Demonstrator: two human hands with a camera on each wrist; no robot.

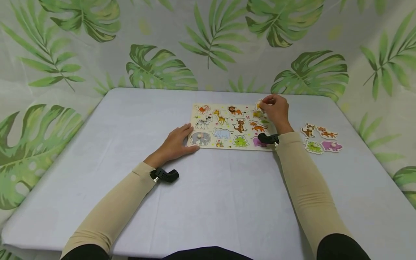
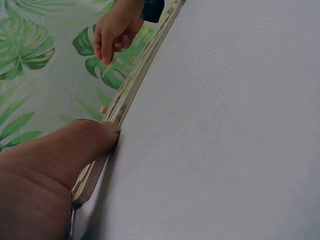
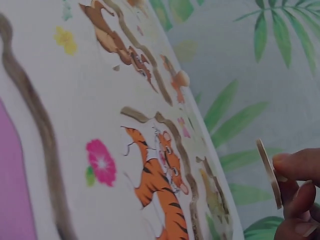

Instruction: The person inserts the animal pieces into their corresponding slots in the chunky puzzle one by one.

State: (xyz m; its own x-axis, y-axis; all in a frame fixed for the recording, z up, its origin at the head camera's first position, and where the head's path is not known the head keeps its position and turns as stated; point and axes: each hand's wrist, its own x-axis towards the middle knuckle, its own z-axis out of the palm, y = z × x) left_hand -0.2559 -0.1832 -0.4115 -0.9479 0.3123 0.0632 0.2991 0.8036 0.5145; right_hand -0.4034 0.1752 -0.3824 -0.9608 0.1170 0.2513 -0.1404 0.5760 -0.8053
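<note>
A puzzle board point(image 1: 219, 107) printed with animals lies flat towards the far side of a white-covered table point(image 1: 201, 202), with the right hand point(image 1: 276, 109) at its far right corner. That hand pinches a thin puzzle piece point(image 1: 259, 104) between thumb and fingers; the right wrist view shows it nearly edge-on and apart from the board, so its picture cannot be made out. The left hand point(image 1: 175, 141) lies at the board's near left corner, fingers extended along the left edge and thumb spread away from them, touching the near edge. Just beside it, an elephant piece point(image 1: 200, 138) with a knob sits in the board. To the right of the board, four loose pieces lie close together on the table: a kangaroo point(image 1: 308, 130) far left, a tiger point(image 1: 326, 133) far right, a frog point(image 1: 313, 147) near left and a purple hippo point(image 1: 332, 146) near right. A leaf-patterned cloth point(image 1: 227, 36) hangs beyond the table.
</note>
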